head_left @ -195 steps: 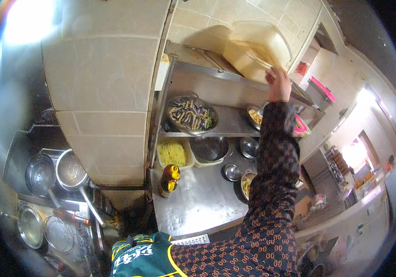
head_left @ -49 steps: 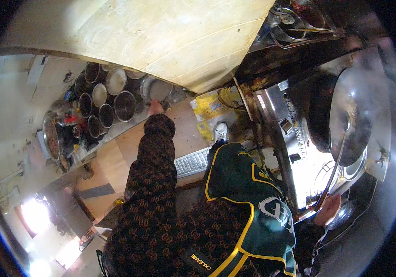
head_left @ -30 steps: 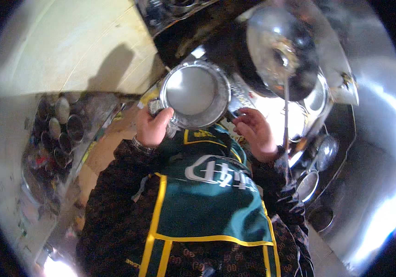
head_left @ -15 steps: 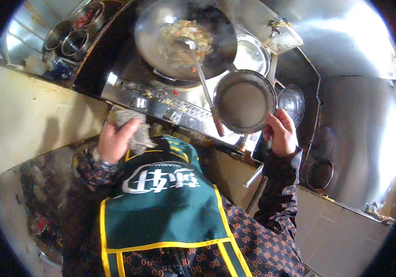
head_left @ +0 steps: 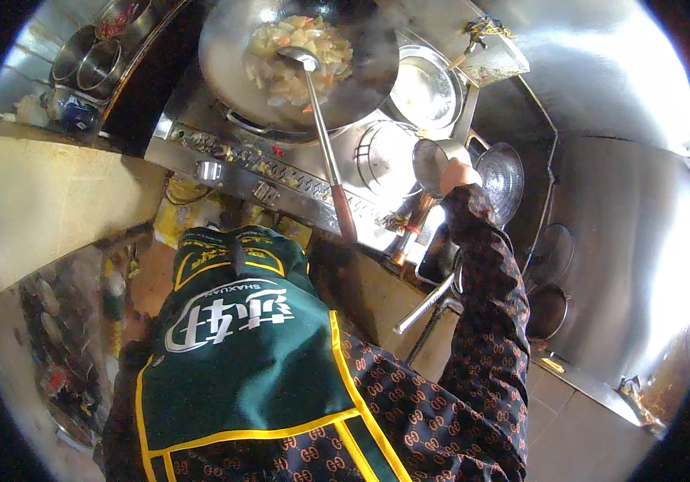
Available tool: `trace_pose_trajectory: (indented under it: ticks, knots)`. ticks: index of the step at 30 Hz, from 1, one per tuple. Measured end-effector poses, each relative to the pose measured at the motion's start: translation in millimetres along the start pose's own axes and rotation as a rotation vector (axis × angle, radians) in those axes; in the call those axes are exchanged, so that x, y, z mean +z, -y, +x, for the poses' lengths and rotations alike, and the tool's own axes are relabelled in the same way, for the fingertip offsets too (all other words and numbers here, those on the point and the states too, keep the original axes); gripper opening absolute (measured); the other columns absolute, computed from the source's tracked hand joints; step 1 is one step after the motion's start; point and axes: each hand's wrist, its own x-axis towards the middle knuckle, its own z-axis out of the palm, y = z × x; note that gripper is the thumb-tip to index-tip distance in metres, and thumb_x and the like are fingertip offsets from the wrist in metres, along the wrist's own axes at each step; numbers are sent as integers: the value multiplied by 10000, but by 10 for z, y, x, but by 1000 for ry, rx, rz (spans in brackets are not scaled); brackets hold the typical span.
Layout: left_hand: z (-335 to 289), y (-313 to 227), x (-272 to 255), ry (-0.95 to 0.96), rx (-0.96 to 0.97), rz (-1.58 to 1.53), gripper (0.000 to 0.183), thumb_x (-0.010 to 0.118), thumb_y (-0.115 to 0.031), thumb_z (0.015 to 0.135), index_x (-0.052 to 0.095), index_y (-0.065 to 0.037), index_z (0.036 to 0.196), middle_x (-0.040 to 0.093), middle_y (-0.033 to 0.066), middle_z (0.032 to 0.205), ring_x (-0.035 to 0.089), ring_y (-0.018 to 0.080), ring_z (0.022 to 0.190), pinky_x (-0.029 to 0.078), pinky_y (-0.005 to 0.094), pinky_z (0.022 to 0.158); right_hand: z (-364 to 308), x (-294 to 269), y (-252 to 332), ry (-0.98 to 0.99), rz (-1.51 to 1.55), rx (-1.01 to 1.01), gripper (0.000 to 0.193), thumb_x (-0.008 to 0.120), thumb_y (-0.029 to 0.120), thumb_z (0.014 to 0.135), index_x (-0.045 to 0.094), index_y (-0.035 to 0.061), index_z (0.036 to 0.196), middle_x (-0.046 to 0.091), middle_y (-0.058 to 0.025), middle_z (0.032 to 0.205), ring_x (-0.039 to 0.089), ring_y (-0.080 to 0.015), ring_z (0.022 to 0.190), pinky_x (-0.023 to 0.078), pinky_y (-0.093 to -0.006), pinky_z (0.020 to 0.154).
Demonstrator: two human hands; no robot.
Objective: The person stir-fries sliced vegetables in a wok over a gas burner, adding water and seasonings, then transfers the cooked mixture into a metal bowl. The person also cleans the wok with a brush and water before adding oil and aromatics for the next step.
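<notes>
My right hand (head_left: 459, 174) is closed on the rim of a round metal bowl (head_left: 432, 163), which is tipped toward the right side of the stove. Part of the bowl is hidden by the hand and sleeve. A blurred brownish shape left of my green apron may be my left hand (head_left: 150, 281); its fingers cannot be made out. The wok (head_left: 224, 68) at the far side holds sliced vegetables (head_left: 313, 48) with some orange pieces. A ladle (head_left: 325, 132) rests in it, its wooden handle pointing toward me, and no hand touches it.
A metal pot (head_left: 425, 84) with pale contents stands right of the wok. A bright burner ring (head_left: 385, 157) lies nearer me. Beside it are a dark perforated strainer (head_left: 501, 181) and wooden-handled tools (head_left: 413, 229). Metal containers (head_left: 100, 64) sit at far left; pans lean on the right.
My right hand has carried the bowl farther away and tilted it, baring the burner ring. My left hand has left its place by the stove's front, and the grey cloth it held is out of sight.
</notes>
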Motion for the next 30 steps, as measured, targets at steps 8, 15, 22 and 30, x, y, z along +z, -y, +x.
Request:
trace_pose_trajectory:
  ticks: [8,15,22,30]
  knots:
    - [-88,354,191,40,7,80,427,633,-376,877,623,-40,1141,679,173,1008,649,330,878,502,435,775,252,-394,-83,126,100,5,234,531,168,898,647,-10,997,700,-222,1001,687,-363,979,553,-459,852]
    - [-55,145,154,24,107,125,419,614,-325,879,585,-64,1205,664,209,1063,649,386,903,506,467,769,878,-169,-642,67,184,268,310,603,256,874,689,34,1073,696,-174,1083,670,-323,1050,547,-385,898]
    - [-388,433,189,-32,535,618,349,578,-275,912,591,-78,1200,656,188,1080,648,360,883,507,451,748,1584,253,-521,-158,365,283,234,632,234,801,706,47,920,708,-205,950,689,-370,930,550,-449,837]
    - [-1045,484,34,-123,496,563,276,556,-293,939,644,-67,1070,659,120,975,627,279,797,491,413,709,2417,668,-141,-214,458,375,224,638,225,797,706,63,936,709,-205,935,692,-384,896,553,-472,805]
